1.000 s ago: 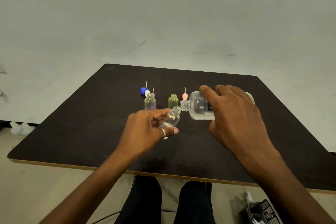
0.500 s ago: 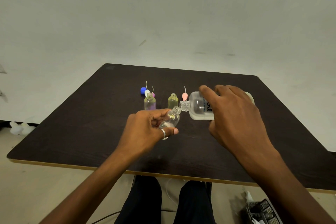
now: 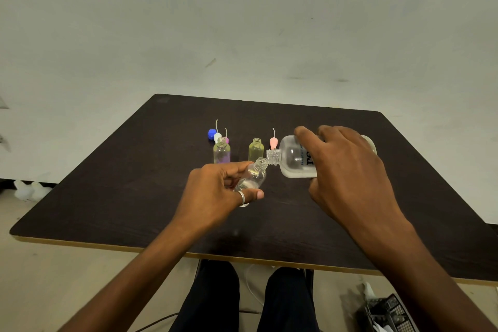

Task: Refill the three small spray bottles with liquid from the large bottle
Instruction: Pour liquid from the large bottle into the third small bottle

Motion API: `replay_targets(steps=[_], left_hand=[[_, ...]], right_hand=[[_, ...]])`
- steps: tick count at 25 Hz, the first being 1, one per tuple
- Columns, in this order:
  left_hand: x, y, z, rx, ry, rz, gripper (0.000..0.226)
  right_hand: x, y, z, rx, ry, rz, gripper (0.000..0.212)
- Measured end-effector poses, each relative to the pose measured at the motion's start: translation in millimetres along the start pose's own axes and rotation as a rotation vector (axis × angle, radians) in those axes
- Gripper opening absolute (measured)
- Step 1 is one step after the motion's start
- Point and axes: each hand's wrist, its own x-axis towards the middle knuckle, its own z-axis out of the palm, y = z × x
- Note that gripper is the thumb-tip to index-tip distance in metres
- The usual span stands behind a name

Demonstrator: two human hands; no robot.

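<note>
My right hand grips the large frosted bottle, tipped on its side with its open neck pointing left. Its mouth sits just above the mouth of a small clear bottle, which my left hand holds tilted toward it above the dark table. A little liquid lies in the small bottle's lower part. Two more small open bottles stand behind: a purplish one and a yellowish one. Their spray tops lie nearby: a pink one and a white and purple pair.
A blue cap lies at the back left of the bottles. My knees show under the table's near edge. A black basket stands on the floor at lower right, and white objects sit on the floor at left.
</note>
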Motion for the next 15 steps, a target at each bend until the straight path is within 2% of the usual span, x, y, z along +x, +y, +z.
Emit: replay_targets(steps=[15], left_hand=[[0.1, 0.5, 0.2, -0.001, 0.001, 0.003, 0.054]], right_hand=[[0.1, 0.5, 2.1, 0.001, 0.001, -0.004, 0.075]])
